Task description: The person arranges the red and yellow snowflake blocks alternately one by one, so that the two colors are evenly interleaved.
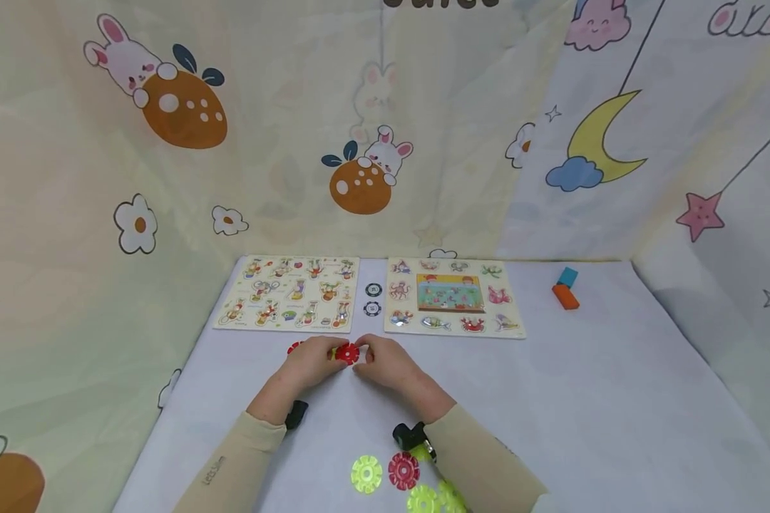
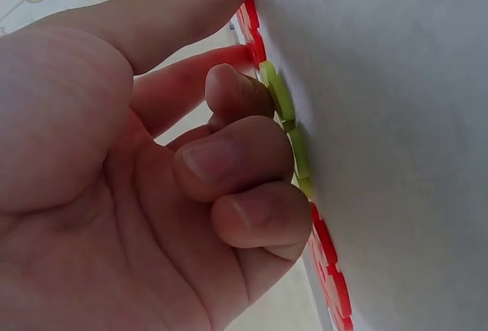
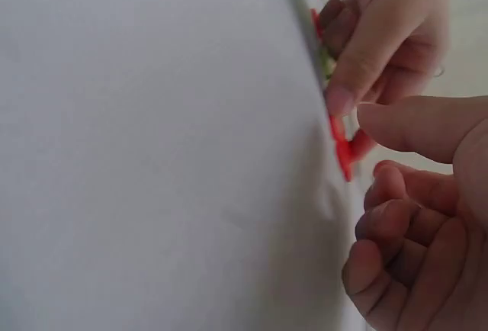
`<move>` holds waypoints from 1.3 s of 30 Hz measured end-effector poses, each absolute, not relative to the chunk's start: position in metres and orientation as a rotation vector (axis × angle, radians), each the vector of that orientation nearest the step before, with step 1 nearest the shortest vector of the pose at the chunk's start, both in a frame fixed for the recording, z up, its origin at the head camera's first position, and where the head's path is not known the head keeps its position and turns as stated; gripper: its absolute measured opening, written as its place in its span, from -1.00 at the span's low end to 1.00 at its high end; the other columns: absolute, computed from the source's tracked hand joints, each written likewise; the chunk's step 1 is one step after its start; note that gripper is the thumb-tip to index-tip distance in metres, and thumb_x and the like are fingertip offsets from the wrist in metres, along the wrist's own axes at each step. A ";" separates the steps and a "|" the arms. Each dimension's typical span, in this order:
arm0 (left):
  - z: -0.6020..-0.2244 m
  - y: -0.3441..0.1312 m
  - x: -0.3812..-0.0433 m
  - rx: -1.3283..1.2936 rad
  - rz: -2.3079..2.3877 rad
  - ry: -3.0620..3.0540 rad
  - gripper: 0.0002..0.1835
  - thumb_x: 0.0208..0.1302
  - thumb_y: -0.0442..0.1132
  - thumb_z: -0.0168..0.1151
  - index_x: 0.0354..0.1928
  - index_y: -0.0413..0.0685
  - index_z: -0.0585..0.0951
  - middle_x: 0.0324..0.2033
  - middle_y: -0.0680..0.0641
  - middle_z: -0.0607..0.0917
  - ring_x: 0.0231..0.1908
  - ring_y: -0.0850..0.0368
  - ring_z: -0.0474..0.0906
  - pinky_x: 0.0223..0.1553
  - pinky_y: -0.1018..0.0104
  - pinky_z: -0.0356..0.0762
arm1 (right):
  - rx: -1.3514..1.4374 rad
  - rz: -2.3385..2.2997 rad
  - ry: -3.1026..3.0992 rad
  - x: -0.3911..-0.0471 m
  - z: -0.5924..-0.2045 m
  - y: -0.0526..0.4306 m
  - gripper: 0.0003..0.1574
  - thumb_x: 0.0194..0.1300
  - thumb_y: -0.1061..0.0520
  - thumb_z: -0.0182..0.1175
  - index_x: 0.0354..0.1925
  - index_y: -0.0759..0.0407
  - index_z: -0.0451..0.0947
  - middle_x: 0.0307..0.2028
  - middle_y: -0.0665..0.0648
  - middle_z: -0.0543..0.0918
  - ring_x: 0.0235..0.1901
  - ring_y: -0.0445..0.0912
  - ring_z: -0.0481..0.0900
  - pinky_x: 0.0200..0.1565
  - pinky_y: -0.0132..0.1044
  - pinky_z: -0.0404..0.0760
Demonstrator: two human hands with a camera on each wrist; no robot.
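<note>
Near the middle of the table, my left hand (image 1: 310, 365) pinches a red notched plastic disc (image 1: 348, 354) between thumb and forefinger. That disc is one end of a flat row lying on the tabletop. A yellow-green disc (image 2: 288, 114) comes after it, partly behind the curled fingers in the left wrist view, then another red disc (image 2: 330, 258). Just right of the pinched disc is my right hand (image 1: 389, 363), thumb and forefinger parted around its edge. In the right wrist view a small gap shows between those fingers and the disc; they hold nothing.
Loose discs, yellow-green (image 1: 366, 474) and red (image 1: 403, 471), lie near the front beside the right sleeve. Two picture puzzle boards (image 1: 289, 293) stand behind the hands, with two black-and-white round pieces (image 1: 373, 308) between them. Orange (image 1: 566, 297) and blue (image 1: 567, 277) blocks lie far right.
</note>
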State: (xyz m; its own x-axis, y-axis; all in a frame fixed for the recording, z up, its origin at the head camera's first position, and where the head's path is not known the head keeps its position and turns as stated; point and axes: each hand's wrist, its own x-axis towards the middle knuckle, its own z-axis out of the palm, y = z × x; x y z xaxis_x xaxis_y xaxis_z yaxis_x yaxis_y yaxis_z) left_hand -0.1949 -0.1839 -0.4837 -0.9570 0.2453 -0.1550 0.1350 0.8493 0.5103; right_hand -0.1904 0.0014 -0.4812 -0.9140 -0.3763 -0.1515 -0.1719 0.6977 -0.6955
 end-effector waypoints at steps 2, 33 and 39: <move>-0.482 -0.184 -0.195 0.285 0.761 2.807 -0.48 0.15 -0.11 0.35 0.19 0.07 0.54 0.07 -0.01 0.58 -0.05 0.09 0.45 0.01 0.05 0.41 | -0.457 -1.023 2.595 -0.183 -0.472 0.007 -0.45 0.15 0.01 0.33 0.10 0.09 0.48 -0.58 0.00 0.43 -0.59 -0.15 0.34 -0.54 -0.33 0.31; -0.489 -0.190 -0.197 0.244 0.837 2.757 -0.48 0.13 -0.08 0.37 0.18 0.13 0.56 0.00 0.01 0.57 -0.21 0.08 0.37 -0.21 0.21 0.35 | -0.337 -0.866 2.467 -0.088 -0.478 0.097 -0.54 -0.13 -0.03 0.52 -0.24 -0.09 0.54 -0.45 -0.03 0.45 -0.39 -0.12 0.39 -0.36 -0.24 0.42; -0.490 -0.190 -0.196 0.245 0.856 2.747 -0.48 0.13 -0.08 0.36 0.18 0.13 0.55 0.06 0.00 0.55 -0.16 0.08 0.37 -0.10 0.17 0.40 | -0.333 -0.881 2.473 -0.089 -0.476 0.095 -0.55 -0.16 -0.02 0.53 -0.34 -0.06 0.48 -0.42 -0.07 0.46 -0.38 -0.13 0.41 -0.32 -0.26 0.48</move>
